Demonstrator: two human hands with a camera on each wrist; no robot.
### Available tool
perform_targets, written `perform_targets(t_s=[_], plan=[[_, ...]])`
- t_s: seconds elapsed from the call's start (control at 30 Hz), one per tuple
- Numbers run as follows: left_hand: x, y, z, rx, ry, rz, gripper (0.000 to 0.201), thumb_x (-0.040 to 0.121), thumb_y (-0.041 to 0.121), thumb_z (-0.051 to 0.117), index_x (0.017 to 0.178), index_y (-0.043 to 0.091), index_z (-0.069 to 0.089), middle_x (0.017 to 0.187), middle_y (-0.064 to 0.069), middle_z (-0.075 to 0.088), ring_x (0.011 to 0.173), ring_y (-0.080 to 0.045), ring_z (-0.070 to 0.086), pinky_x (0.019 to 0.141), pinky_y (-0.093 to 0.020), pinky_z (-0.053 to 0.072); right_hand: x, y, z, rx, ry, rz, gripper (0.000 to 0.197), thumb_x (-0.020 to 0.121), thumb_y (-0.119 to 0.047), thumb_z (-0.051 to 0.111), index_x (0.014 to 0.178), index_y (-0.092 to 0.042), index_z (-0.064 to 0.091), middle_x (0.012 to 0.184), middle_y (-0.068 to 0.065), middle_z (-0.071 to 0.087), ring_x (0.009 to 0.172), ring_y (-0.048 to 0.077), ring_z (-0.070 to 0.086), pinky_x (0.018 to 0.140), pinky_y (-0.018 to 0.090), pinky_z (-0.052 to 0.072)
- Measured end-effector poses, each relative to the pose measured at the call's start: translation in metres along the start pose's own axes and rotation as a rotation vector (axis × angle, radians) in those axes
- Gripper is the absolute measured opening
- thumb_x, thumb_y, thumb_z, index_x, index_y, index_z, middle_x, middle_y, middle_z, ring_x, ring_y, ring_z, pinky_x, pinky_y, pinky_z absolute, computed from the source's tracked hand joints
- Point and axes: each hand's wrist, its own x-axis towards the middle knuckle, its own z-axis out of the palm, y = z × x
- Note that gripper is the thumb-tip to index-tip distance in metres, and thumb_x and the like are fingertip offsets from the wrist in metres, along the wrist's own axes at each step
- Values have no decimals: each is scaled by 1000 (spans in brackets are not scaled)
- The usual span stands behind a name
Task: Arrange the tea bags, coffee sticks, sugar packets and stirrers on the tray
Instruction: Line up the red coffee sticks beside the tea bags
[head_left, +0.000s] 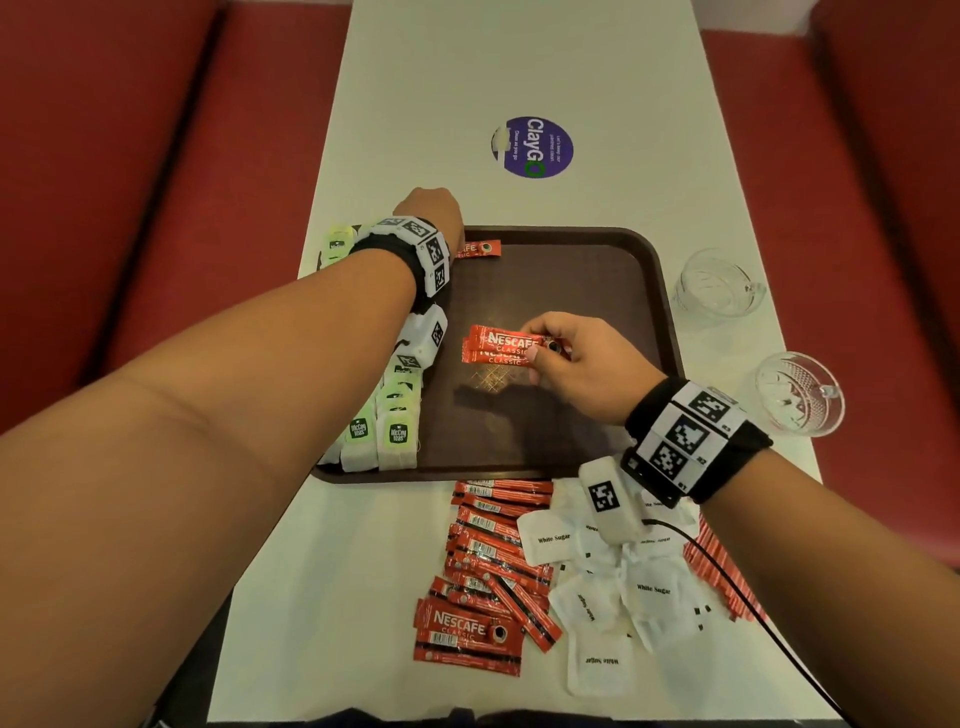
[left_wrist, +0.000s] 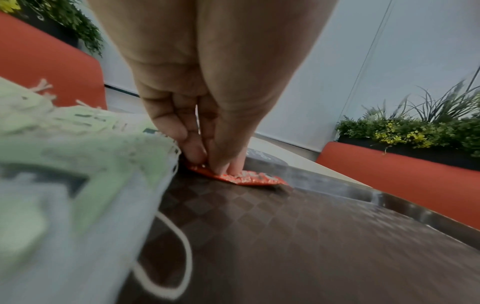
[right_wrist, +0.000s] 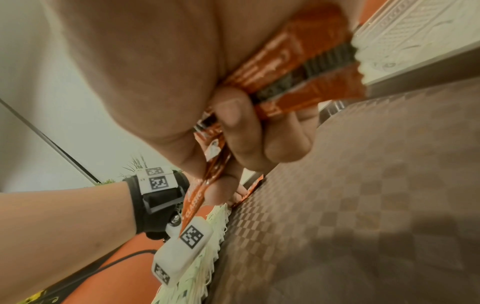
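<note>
Head view, tray: brown tray on a white table, a row of tea bags lined along its left edge
Head view, left hand: left hand reaches to the tray's far left corner, fingers bent down out of sight onto the end of 1 coffee stick lying flat by the far rim
Head view, right hand: right hand over the tray's middle, thumb and fingers pinching the right end of a small bundle of coffee sticks, which juts left from the fingers; how many sticks cannot be told
Head view, supplies: loose pile of coffee sticks on the table just near of the tray, white sugar packets beside it to the right, red stirrers further right under the right forearm
Head view, other: 2 glass cups right of the tray, a round purple sticker beyond it
Left wrist view: fingertips pressed together, pushing down on the left end of the single stick on the tray floor; tea bags blurred just to the left
Right wrist view: fingers curled round the bundle, thumb clamped on the other side, the sticks running through the grip above the tray floor
</note>
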Motion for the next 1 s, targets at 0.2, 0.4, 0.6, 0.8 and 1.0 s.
perform_targets(t_s=[0.2, 0.4, 0.6, 0.8, 1.0], plan=[[-34, 3, -22, -138, 147, 122, 25, 95, 29, 59, 107, 16, 76, 110, -5, 72, 101, -26, 65, 83, -33, 50, 2, -4, -6, -33, 43, -20, 8, 102, -27, 56, 109, -26, 58, 96, -7, 68, 86, 3, 63, 72, 13, 46], [-117, 7, -37, -411, -110, 490, 24, 88, 47, 68, 102, 29, 77, 92, 15, 72, 82, 2, 65, 77, -21, 51, 9, -6, -8, -47, 91, -23, 7, 101, -29, 56, 106, -24, 60, 93, -4, 67, 84, 6, 63, 69, 19, 47], [-112, -4, -22, -307, -59, 492, 14, 89, 31, 72, 102, 28, 76, 82, 22, 64, 77, 3, 58, 77, -20, 44, 13, -3, -3, -93, 92, 13, 14, 101, -28, 57, 114, -28, 54, 89, -8, 66, 81, 3, 61, 66, 19, 43], [-62, -20, -18, -151, 35, 194, 17, 88, 25, 74, 104, 23, 76, 107, 2, 72, 98, -16, 64, 90, -31, 50, 9, 5, -2, -70, 53, 56, 15, 101, -22, 56, 115, -22, 62, 85, -5, 70, 77, 7, 65, 66, 22, 45], [-24, -10, -7, -84, -13, 94, 7, 81, 28, 79, 78, 27, 73, 91, 5, 72, 85, -17, 66, 78, -31, 54, 3, 9, -3, -67, 41, 47, 14, 101, -23, 57, 112, -23, 65, 84, -7, 70, 80, 6, 63, 71, 21, 44]])
